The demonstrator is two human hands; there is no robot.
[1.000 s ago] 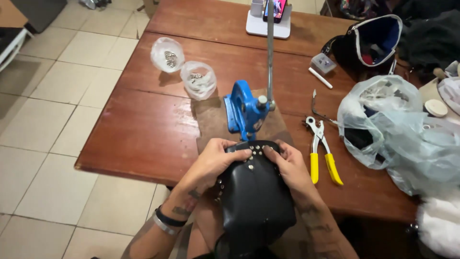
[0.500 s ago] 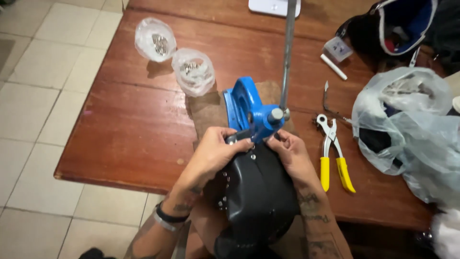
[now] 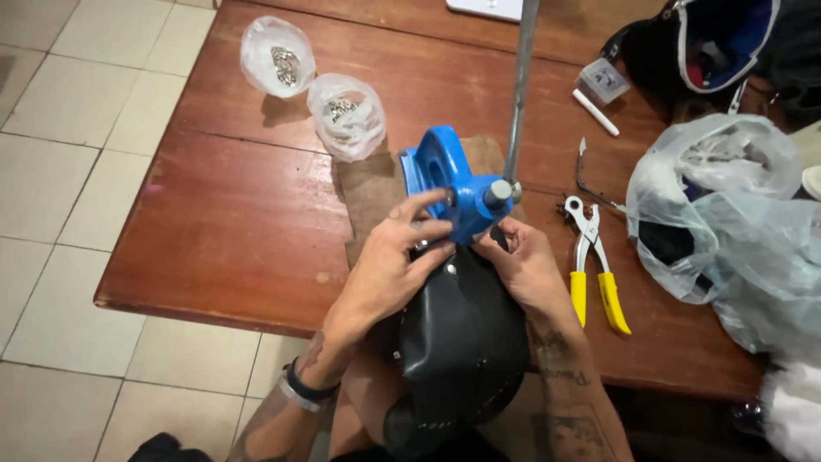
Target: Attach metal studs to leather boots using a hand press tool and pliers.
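A black leather bag (image 3: 462, 342) with small metal studs rests on my lap and against the table's front edge. My left hand (image 3: 395, 261) grips its top edge on the left, fingers reaching up to the head of a blue hand press (image 3: 453, 184). My right hand (image 3: 523, 265) holds the bag's top edge on the right, just under the press. The bag's edge sits under the press head. A grey metal lever (image 3: 517, 94) rises from the press toward the top of the view.
Two clear plastic bags of small metal parts (image 3: 346, 120) lie at the back left of the wooden table (image 3: 222, 214). Yellow-handled pliers (image 3: 594, 274) lie right of the press, near a big clear plastic bag (image 3: 727, 222). Tiled floor lies left.
The view has moved closer and tilted down. Both hands have pushed the bag's top edge up under the blue press head; the left fingers now reach onto the press.
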